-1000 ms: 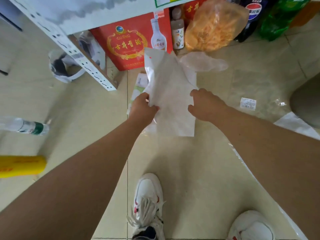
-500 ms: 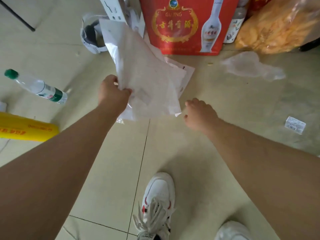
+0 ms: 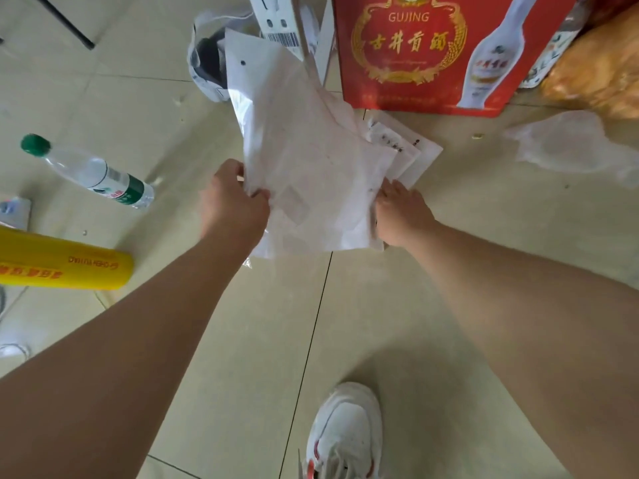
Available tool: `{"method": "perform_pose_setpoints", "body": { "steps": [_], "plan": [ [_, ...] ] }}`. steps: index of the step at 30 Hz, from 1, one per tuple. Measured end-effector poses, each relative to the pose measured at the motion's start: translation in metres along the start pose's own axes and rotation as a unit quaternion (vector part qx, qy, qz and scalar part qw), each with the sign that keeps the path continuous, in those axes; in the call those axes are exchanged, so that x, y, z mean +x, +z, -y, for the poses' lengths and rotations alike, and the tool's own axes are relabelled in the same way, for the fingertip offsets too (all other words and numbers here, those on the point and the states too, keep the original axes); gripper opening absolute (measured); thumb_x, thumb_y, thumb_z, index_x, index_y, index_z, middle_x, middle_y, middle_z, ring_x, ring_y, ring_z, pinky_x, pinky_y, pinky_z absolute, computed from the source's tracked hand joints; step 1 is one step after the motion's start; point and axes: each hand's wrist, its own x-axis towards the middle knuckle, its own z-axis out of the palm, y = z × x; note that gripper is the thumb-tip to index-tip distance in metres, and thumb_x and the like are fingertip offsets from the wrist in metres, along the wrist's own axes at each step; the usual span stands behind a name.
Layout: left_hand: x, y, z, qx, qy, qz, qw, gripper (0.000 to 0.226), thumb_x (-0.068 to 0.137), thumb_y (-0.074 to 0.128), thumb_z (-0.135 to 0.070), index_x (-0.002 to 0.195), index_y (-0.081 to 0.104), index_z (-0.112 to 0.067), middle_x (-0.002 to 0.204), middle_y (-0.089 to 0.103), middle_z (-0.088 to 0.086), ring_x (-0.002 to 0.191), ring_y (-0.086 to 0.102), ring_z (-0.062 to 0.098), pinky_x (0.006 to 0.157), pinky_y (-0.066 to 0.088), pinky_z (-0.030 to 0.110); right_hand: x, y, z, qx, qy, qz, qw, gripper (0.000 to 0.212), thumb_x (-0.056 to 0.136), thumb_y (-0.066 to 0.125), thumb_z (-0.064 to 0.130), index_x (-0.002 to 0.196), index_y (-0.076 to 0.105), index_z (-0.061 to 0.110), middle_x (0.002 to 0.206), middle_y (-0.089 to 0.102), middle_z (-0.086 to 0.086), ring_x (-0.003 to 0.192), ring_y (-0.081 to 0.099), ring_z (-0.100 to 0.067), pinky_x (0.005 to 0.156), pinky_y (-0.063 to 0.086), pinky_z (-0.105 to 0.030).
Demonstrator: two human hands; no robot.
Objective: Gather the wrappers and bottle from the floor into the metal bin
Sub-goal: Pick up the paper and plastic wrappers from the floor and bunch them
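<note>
My left hand (image 3: 232, 203) grips the left edge of a large white translucent wrapper (image 3: 304, 157), held up above the tiled floor. My right hand (image 3: 401, 216) touches its lower right edge, where more flat white wrappers (image 3: 411, 152) stick out behind; fingers are curled on the edge. A clear plastic bottle (image 3: 93, 172) with a green cap and green label lies on the floor to the left. A crumpled clear plastic wrapper (image 3: 567, 143) lies on the floor at the right. No metal bin is in view.
A red liquor gift box (image 3: 432, 53) stands at the back, with an orange bag of snacks (image 3: 598, 74) to its right. A yellow roll (image 3: 62, 262) lies at the left. A white shelf leg (image 3: 276, 22) and a white bag (image 3: 204, 60) are behind. My white shoe (image 3: 345, 433) is below.
The view has drawn closer to the floor. My right hand moved up from below the wrapper to its lower right edge. My left hand keeps hold of the wrapper.
</note>
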Motion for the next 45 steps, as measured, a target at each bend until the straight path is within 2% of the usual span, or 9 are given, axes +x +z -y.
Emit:
{"method": "perform_pose_setpoints", "body": {
  "steps": [4,7,11,14,18,22,31,37,45],
  "plan": [
    [0.000,0.004,0.001,0.017,0.003,-0.001,1.000,0.018,0.087,0.064,-0.012,0.104,0.058,-0.013,0.092,0.066,0.003,0.062,0.059,0.017,0.045,0.041,0.014,0.004,0.010,-0.006,0.017,0.008,0.062,0.998,0.070,0.096,0.042,0.010,0.156,0.006,0.010,0.165,-0.003,-0.005,0.151,0.005,-0.026,0.116,0.024,-0.051],
    [-0.004,0.006,0.002,0.024,-0.003,-0.008,1.000,0.019,0.084,0.062,-0.012,0.103,0.059,-0.014,0.091,0.068,0.004,0.076,0.065,0.029,0.067,0.055,0.035,-0.010,0.011,-0.017,0.006,0.015,0.062,0.998,0.069,0.098,0.040,0.016,0.157,0.005,0.011,0.165,0.000,-0.004,0.151,0.007,-0.024,0.116,0.025,-0.048],
    [-0.014,0.007,0.000,0.041,0.003,-0.011,0.999,0.018,0.083,0.062,-0.013,0.100,0.058,-0.015,0.089,0.068,0.005,0.080,0.065,0.033,0.073,0.058,0.044,-0.041,0.014,-0.048,0.005,0.028,0.052,0.998,0.073,0.095,0.048,0.023,0.156,0.010,0.008,0.165,0.008,-0.006,0.149,0.014,-0.025,0.114,0.030,-0.050],
    [-0.022,0.008,-0.002,0.047,0.012,-0.020,0.999,0.019,0.082,0.060,-0.012,0.101,0.057,-0.014,0.090,0.069,0.008,0.080,0.064,0.035,0.072,0.057,0.045,-0.073,0.014,-0.074,-0.017,0.051,0.031,0.998,0.076,0.090,0.053,0.038,0.152,0.023,0.006,0.160,0.022,-0.008,0.143,0.028,-0.028,0.106,0.038,-0.050],
    [-0.036,0.013,-0.009,0.065,0.008,-0.022,0.998,0.023,0.084,0.059,-0.011,0.107,0.058,-0.013,0.094,0.068,0.008,0.081,0.063,0.034,0.068,0.051,0.037,-0.117,0.015,-0.107,-0.084,0.108,0.007,0.991,0.076,0.077,0.059,0.062,0.128,0.050,0.006,0.124,0.052,-0.011,0.108,0.053,-0.030,0.088,0.047,-0.042],
    [-0.047,0.022,-0.015,0.078,0.020,-0.009,0.997,0.023,0.086,0.057,-0.009,0.108,0.057,-0.013,0.091,0.064,0.003,0.076,0.057,0.028,0.061,0.039,0.030,-0.132,0.015,-0.119,-0.077,0.146,0.025,0.986,0.100,0.064,0.063,0.076,0.131,0.044,0.004,0.121,0.054,-0.013,0.105,0.057,-0.031,0.087,0.046,-0.041],
    [-0.053,0.035,-0.020,0.091,0.032,0.002,0.995,0.022,0.082,0.054,-0.012,0.103,0.055,-0.017,0.089,0.067,0.005,0.075,0.065,0.034,0.066,0.057,0.043,-0.120,0.006,-0.079,-0.120,0.200,0.096,0.968,0.041,0.093,0.049,0.007,0.133,0.051,0.002,0.129,0.057,-0.018,0.115,0.059,-0.037,0.094,0.051,-0.050],
    [-0.062,0.043,-0.022,0.075,0.025,0.019,0.997,0.020,0.082,0.051,-0.011,0.101,0.053,-0.017,0.086,0.065,0.004,0.073,0.065,0.033,0.064,0.059,0.044,-0.128,-0.008,-0.077,-0.059,0.179,0.019,0.982,0.025,0.093,0.049,0.002,0.112,0.065,0.007,0.098,0.070,-0.009,0.088,0.070,-0.026,0.059,0.045,-0.028],
    [-0.077,0.058,-0.035,0.035,0.019,0.052,0.998,0.006,0.088,0.050,-0.014,0.094,0.052,-0.014,0.073,0.055,-0.002,0.064,0.058,0.027,0.054,0.050,0.033,-0.121,-0.052,0.036,0.188,0.005,-0.107,0.976,0.066,0.097,0.049,0.018,0.155,0.018,0.016,0.101,0.068,-0.006,0.086,0.067,-0.028,0.060,0.039,-0.031]
  ]
}}
